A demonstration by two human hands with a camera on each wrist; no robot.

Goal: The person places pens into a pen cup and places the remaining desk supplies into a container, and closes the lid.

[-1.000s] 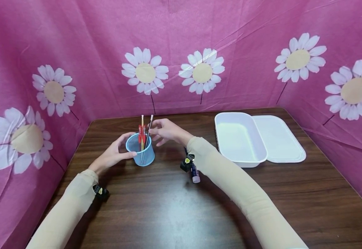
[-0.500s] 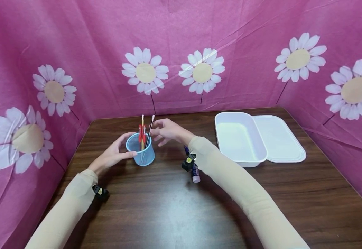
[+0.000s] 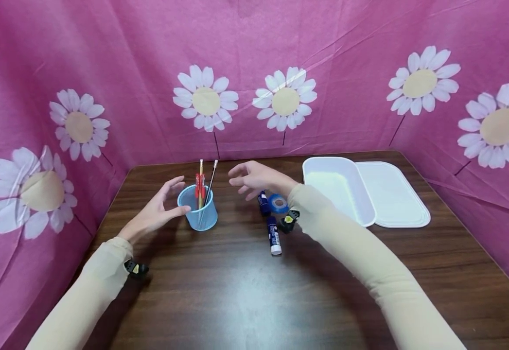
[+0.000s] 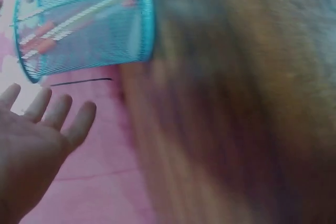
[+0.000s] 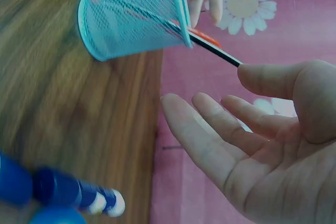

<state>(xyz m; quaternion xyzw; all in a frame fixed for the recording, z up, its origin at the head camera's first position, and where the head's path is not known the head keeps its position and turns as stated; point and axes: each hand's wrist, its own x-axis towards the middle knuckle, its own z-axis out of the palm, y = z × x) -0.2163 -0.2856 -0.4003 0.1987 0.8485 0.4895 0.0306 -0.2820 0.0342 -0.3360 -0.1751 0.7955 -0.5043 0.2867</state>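
A light-blue mesh pen cup (image 3: 202, 219) stands upright on the table, holding a yellow pencil (image 3: 201, 168), a dark pencil (image 3: 212, 179) and a red item (image 3: 200, 186). My left hand (image 3: 152, 214) is spread beside the cup's left side, its thumb right at the rim; in the left wrist view its fingers (image 4: 79, 124) are apart from the mesh. To the cup's right, my right hand (image 3: 260, 179) hovers with relaxed fingers and holds nothing. Under its wrist lie a dark-blue glue stick (image 3: 274, 236), a second dark-blue tube (image 3: 263, 203) and a roll of blue tape (image 3: 278, 203).
A white plastic box (image 3: 337, 187) sits at the back right, partly hidden by the right sleeve. Its flat white lid (image 3: 394, 194) lies beside it. Pink cloth (image 3: 245, 43) with printed daisies hangs around the dark wooden table (image 3: 219, 291).
My right hand has moved away from the dark pencil to the right, uncovering the tape roll and tubes. My left hand has loosened from the cup and drawn slightly left.
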